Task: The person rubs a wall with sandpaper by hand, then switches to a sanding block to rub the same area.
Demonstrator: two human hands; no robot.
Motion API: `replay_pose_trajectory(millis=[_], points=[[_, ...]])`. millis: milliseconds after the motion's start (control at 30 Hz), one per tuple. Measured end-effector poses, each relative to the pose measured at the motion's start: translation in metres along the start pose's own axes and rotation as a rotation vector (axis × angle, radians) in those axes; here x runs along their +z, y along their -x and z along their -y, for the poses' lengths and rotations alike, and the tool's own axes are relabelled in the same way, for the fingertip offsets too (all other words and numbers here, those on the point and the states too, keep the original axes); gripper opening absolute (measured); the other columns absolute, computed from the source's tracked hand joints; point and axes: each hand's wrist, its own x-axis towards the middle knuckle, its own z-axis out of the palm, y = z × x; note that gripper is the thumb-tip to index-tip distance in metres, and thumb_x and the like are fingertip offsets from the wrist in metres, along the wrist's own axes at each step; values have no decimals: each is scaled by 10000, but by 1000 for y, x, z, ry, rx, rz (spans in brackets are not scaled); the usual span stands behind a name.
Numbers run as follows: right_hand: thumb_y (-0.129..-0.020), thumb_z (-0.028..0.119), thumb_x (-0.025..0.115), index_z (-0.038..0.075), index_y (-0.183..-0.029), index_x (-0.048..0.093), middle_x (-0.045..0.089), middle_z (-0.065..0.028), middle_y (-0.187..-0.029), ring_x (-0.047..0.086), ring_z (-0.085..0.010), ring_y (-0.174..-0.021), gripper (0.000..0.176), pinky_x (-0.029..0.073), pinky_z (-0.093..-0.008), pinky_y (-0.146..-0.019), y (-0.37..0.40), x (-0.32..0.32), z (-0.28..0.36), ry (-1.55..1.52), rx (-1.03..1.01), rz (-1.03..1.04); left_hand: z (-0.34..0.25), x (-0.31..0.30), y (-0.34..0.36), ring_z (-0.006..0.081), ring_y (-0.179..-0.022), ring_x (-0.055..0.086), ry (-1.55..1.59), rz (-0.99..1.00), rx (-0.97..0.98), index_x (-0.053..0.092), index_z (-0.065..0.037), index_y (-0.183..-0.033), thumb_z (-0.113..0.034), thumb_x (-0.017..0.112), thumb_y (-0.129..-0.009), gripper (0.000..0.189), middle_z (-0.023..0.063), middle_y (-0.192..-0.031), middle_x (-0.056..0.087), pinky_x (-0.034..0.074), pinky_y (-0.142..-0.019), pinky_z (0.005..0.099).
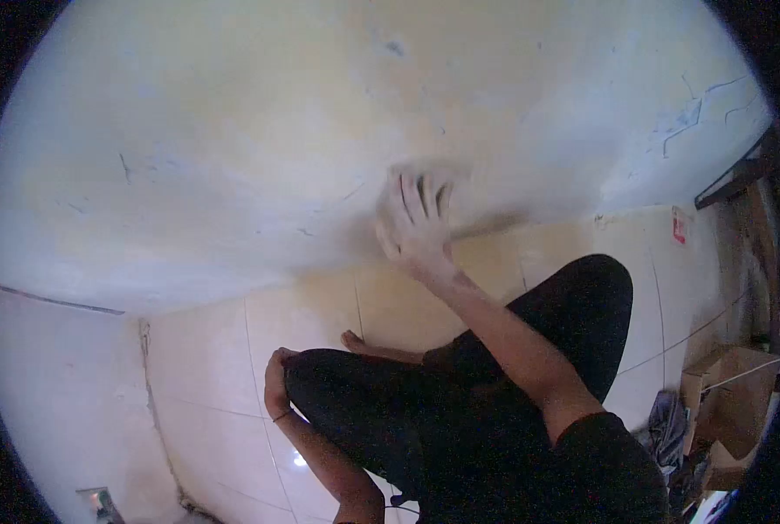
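My right hand (414, 218) is stretched forward and pressed flat against the pale wall (233, 131) just above the floor line, fingers spread; it is blurred and whether something lies under the palm I cannot tell. My left hand (275, 382) rests cupped over my left knee (320, 375), which is in dark trousers. I am crouched or seated on the cream tiled floor (206, 410), with a bare foot (364, 345) showing behind the knee.
The wall shows cracks and scuffs, with cracked paint at the upper right (687, 118). Cardboard boxes (730, 393) and a heap of cloth (667, 428) lie at the right. A red-and-white label (679, 224) is on the floor tiles. A dark frame (739, 175) stands at the far right.
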Motion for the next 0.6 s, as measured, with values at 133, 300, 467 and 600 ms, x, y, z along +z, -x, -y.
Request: replay_pose_trajectory(millis=[133,300,467,600], points=[[-845,362,596,-28,-1381,358,363,-227,-1406,302,-472,-1300,704,153,-694,-1045,-6,2,-7,45,-12,-45,-23,2,2,182,-768,547,90,11,-141,609,16,-853,-158,435,-884,248,91,-819,605,449,-751,307],[-876,392,541,37,-1362,431,394,-145,-1430,395,-399,-1272,611,168,-702,-1035,45,33,-21,46,-2,121,13,-1,-15,170,-762,548,60,14,-177,608,16,-853,-158,419,-895,260,83,-808,613,451,-737,302],[-873,409,536,54,-1361,442,396,-130,-1432,410,-381,-1269,610,148,-708,-1042,-11,-11,0,46,68,-61,-8,2,3,173,-760,551,32,-5,-101,612,20,-860,-163,426,-885,262,91,-820,622,455,-742,303],[-867,388,541,71,-1365,447,392,-116,-1440,412,-378,-1274,597,138,-735,-1022,50,32,-34,99,-9,49,-5,1,-10,171,-761,550,-128,27,-84,610,18,-863,-157,422,-894,259,95,-817,620,455,-743,294]])
